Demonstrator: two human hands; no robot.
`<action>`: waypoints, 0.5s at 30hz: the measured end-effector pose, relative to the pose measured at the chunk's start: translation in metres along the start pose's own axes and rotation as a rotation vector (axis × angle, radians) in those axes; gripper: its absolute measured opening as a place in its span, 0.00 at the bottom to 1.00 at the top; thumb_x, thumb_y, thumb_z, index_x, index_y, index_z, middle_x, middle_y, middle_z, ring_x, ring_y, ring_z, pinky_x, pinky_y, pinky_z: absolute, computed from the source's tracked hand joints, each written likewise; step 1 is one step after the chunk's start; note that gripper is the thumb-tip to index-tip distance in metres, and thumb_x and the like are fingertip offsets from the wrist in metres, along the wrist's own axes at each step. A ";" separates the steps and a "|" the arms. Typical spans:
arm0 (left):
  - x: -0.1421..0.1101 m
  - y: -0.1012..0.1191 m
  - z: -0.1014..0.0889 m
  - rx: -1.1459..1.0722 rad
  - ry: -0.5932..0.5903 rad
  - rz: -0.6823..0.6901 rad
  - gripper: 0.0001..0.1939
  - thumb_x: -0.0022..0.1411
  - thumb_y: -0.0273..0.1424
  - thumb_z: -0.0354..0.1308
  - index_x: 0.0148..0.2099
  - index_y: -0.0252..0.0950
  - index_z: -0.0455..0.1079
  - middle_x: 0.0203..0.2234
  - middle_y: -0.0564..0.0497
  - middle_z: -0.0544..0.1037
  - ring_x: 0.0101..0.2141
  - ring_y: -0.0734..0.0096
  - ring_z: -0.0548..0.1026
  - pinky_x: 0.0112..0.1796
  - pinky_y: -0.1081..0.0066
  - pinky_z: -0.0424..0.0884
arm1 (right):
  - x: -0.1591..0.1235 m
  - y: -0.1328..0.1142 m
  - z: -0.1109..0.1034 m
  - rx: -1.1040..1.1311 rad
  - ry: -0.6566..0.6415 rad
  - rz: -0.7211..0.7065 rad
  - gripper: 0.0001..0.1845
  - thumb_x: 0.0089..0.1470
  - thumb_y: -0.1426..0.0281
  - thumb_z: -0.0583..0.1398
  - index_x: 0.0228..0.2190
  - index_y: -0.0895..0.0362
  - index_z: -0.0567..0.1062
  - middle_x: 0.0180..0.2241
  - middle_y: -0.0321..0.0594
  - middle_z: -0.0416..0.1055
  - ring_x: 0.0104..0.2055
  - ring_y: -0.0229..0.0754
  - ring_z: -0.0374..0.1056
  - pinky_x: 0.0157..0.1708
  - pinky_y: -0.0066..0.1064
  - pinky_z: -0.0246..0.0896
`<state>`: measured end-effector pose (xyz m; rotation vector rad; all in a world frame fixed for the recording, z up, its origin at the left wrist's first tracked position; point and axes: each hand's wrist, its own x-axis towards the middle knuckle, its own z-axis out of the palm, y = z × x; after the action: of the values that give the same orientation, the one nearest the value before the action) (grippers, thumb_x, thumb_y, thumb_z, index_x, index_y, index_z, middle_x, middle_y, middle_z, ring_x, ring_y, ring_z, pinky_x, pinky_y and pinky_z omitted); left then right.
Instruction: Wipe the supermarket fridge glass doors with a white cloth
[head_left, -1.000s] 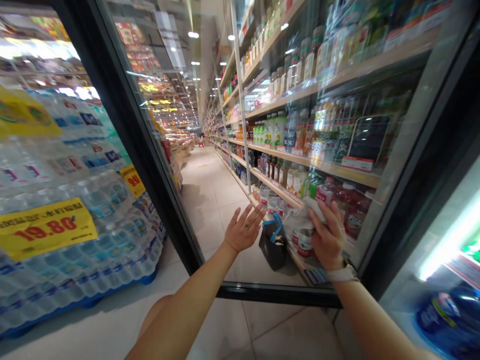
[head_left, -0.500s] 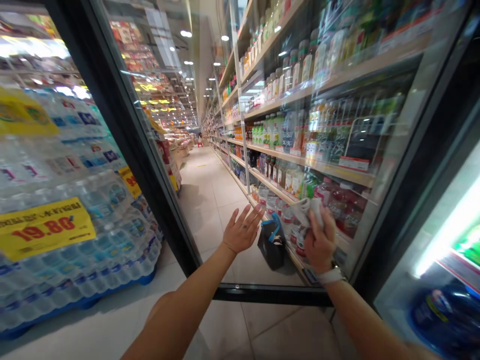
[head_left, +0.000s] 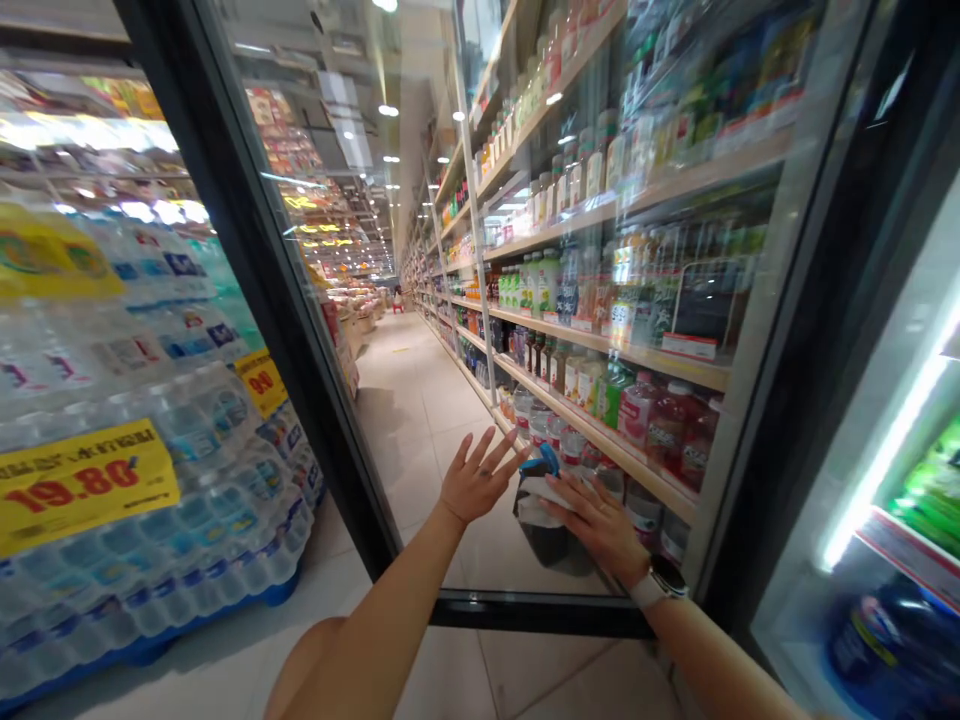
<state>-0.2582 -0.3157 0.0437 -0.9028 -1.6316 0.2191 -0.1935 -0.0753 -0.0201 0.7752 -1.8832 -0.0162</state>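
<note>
A black-framed glass door stands in front of me. My left hand lies against the glass with its fingers spread, and nothing is in it. To its right, my right hand presses a pale grey cloth to the pane, fingers stretched over it. On that wrist sits a watch. Behind the cloth, through the glass, a dark bag with a blue strip at its top shows on the floor, partly hidden.
Stacked packs of bottled water stand at the left, with a yellow price sign on them. Shelves of bottled drinks show in the glass along an aisle. At the right edge is a lit cooler interior with a dark blue bottle.
My right hand has moved left and down, and the cloth, bunched up before, now lies under its flattened fingers. My left hand has barely shifted. The view has tilted a little.
</note>
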 end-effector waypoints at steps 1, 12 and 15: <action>-0.001 0.001 0.003 -0.007 -0.003 -0.007 0.29 0.62 0.32 0.53 0.64 0.49 0.56 0.63 0.54 0.59 0.65 0.61 0.50 0.64 0.56 0.41 | 0.001 0.008 -0.005 -0.018 0.022 0.049 0.24 0.61 0.80 0.50 0.53 0.48 0.70 0.57 0.36 0.67 0.64 0.42 0.55 0.64 0.44 0.47; -0.006 0.033 0.029 -0.049 0.047 -0.285 0.34 0.62 0.36 0.54 0.67 0.47 0.47 0.66 0.53 0.48 0.66 0.57 0.42 0.64 0.51 0.38 | -0.027 0.060 -0.024 -0.199 0.236 0.392 0.31 0.56 0.82 0.51 0.58 0.47 0.65 0.62 0.39 0.59 0.66 0.48 0.50 0.64 0.48 0.49; -0.005 0.032 0.028 -0.056 0.056 -0.292 0.34 0.62 0.36 0.54 0.67 0.47 0.47 0.66 0.53 0.48 0.66 0.57 0.42 0.64 0.51 0.38 | -0.024 0.047 -0.012 -0.162 0.275 0.422 0.33 0.56 0.82 0.49 0.60 0.48 0.61 0.62 0.39 0.58 0.66 0.47 0.51 0.64 0.47 0.50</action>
<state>-0.2693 -0.2885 0.0134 -0.6945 -1.7013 -0.0536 -0.2015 -0.0219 -0.0185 0.2451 -1.7221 0.1911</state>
